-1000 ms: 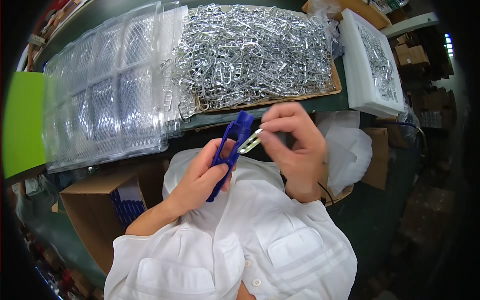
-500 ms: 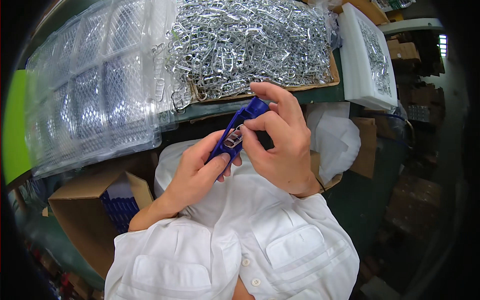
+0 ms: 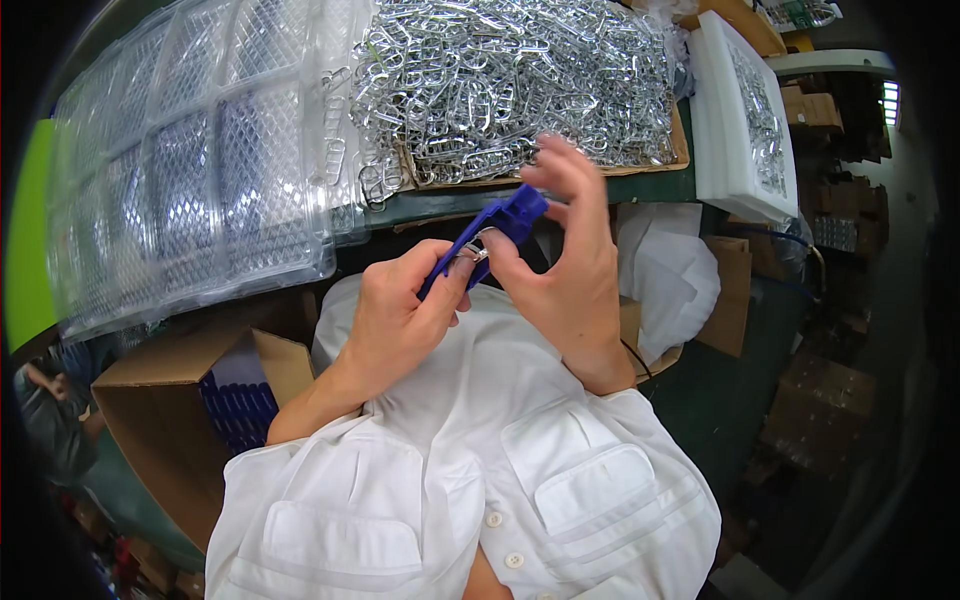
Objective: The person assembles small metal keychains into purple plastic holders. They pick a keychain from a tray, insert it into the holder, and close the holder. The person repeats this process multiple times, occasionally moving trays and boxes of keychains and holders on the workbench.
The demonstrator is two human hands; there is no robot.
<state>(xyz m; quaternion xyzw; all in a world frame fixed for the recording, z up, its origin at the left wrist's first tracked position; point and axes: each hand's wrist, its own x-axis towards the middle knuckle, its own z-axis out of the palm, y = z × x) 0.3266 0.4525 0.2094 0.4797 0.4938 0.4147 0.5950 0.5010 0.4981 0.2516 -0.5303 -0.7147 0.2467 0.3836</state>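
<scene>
My left hand [image 3: 395,315] is closed around the lower part of a long, narrow blue plastic piece [image 3: 522,205], which slants up to the right in front of my white shirt. Set into the hollow of the piece is a shiny bent-wire metal clip [image 3: 480,250], partly covered by my thumbs. My left thumb lies at the clip's lower end. My right hand [image 3: 570,285] is open beside the piece: its thumb touches the clip near the upper end, while the fingers are spread, raised and smeared by motion.
Beyond my hands, a heap of loose metal clips [image 3: 510,90] fills a shallow cardboard tray [image 3: 640,172]. Clear plastic compartment trays [image 3: 190,180] lie at left, a white foam block [image 3: 715,120] at right. An open carton [image 3: 150,400] holds several blue pieces [image 3: 237,412]. Another person's hand [image 3: 50,383] shows far left.
My right fingers have come off the clip and spread upward, leaving the thumb against it. My left thumb has shifted up onto the clip. The blue piece has moved slightly up and right.
</scene>
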